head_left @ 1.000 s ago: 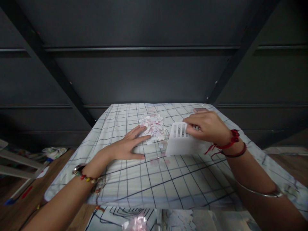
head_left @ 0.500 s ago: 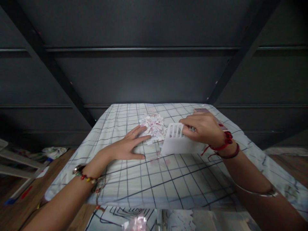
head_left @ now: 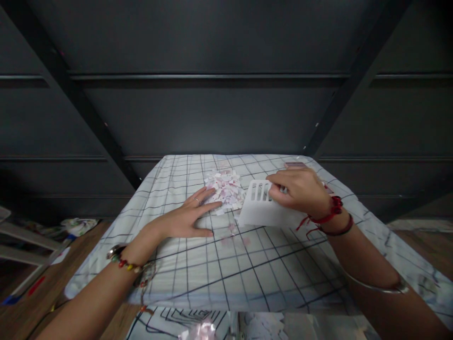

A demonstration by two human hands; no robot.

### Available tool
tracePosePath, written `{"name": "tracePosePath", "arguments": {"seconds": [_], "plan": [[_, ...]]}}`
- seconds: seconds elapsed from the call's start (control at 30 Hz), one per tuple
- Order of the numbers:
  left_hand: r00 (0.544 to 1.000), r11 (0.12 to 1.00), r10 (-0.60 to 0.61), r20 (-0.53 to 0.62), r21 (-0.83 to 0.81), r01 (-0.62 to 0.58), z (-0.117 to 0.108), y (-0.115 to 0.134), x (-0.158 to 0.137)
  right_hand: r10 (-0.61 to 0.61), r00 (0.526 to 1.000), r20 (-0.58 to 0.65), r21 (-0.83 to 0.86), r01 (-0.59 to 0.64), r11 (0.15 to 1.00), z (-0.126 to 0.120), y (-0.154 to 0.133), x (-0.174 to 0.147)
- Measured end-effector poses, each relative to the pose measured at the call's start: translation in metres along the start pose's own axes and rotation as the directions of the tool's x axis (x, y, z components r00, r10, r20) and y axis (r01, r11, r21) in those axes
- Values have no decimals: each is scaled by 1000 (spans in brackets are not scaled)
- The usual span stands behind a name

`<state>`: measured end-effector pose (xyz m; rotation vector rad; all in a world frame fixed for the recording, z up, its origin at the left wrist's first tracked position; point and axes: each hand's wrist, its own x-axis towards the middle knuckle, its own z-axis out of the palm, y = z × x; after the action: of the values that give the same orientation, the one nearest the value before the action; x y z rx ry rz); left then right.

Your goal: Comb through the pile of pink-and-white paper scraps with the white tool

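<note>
A heap of torn white and pinkish paper scraps lies on the checked cloth. My left hand rests flat with fingers spread at the heap's left edge, a ring on one finger. In my right hand is a white plastic scraper with a row of slots along its top. My fingers wrap round that slotted edge. The scraper stands tilted on the cloth, right of the scraps, its lower edge near a few stray pieces. Part of the scraper is hidden behind my right hand.
The table's white checked cloth reaches back to a dark panelled wall. A flat reddish item lies partly behind my right hand. Below the front edge are a container with paper pieces and a shiny pink bundle. A chair stands at left.
The scraper has shifted very slightly to the right with my right hand. My left hand stays in nearly the same place. The whole view has tilted a little.
</note>
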<state>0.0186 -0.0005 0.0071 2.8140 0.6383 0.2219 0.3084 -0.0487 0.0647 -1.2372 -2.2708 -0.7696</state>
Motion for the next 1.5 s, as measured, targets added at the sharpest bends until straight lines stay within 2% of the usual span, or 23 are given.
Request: {"name": "tracePosePath", "arguments": {"seconds": [0.23,0.4,0.53,0.73,0.87,1.23,1.5], "plan": [[1000,1000,-4,0,-9,4,0,0,0,-45,999,-11,18,45,999,3,-6,1],[1000,1000,13,-15,-17,-13,1,0,0,25,998,59,-76,-20,997,1,4,-2],[999,999,35,-19,-4,-35,1,0,0,65,996,58,-80,-60,995,-2,12,-4],[999,999,44,-17,6,-44,0,1,1,2,1000,-9,-25,-2,1000,1,-1,0],[997,998,68,-31,20,-67,0,2,2,2,999,-46,-6,-3,1000,5,-7,0],[997,998,65,-36,0,-65,-1,4,2,-39,998,-55,23,41,999,7,-9,1],[995,996,92,-42,-13,-92,-1,4,4,-29,999,-27,-64,27,998,6,-9,2]]}}
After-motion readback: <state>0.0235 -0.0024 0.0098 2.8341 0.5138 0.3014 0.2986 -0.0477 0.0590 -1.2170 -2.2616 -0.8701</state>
